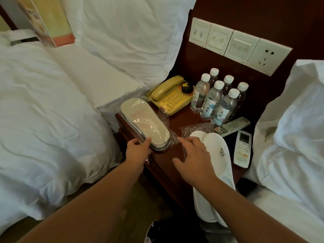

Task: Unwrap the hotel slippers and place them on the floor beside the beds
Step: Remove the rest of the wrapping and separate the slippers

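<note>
A wrapped pair of slippers, soles up in clear plastic, lies on the left part of the dark wooden nightstand. My left hand grips its near end, thumb on top. An unwrapped white pair of slippers lies on the nightstand's right side and sticks out over its front edge. My right hand hovers between the two pairs with fingers spread, partly over the white pair, holding nothing. A crumpled empty plastic wrapper lies just beyond that hand.
A yellow telephone, several water bottles and two remote controls fill the back and right of the nightstand. White beds flank it on both sides. Brownish floor shows below the nightstand.
</note>
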Tool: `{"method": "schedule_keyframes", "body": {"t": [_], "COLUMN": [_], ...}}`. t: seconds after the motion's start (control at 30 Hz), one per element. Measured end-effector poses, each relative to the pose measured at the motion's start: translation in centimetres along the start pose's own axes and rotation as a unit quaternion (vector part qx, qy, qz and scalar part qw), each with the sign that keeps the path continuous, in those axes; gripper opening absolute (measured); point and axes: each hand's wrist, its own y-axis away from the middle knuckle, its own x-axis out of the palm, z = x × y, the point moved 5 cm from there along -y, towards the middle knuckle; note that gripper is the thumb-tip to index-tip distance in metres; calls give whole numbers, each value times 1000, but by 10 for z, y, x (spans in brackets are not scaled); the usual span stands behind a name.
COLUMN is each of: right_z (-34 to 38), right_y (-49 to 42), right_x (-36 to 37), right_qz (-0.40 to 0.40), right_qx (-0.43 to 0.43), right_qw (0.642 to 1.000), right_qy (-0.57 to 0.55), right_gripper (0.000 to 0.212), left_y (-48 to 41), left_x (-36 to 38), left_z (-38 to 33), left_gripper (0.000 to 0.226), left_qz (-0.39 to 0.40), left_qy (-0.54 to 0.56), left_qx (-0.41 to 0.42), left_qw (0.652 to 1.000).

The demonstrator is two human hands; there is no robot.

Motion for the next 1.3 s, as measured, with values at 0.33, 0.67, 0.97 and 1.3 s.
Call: {"method": "schedule_keyframes", "body": {"t": [0.33,0.67,0.97,1.3], "right_z": [25,48,87,141], "right_y": [-54,-49,-22,29], "right_x": [67,47,-58,-163], "right_qz": [73,2,-107,-25], "right_qx": [-100,-141,-119,-4], "right_qw": [989,982,984,844], "right_qy": [83,128,-77,-536], "right_gripper": [79,71,55,46], "left_y": [-22,8,81,168], "left_x": [4,1,-36,-114], "left_z": [3,-41,-106,-167], "left_gripper": [17,16,30,49], "left_qz": [6,113,185,99], "left_qy": [31,98,139,97], "left_qx": [-19,9,101,187], "left_qw": [999,989,968,973]}}
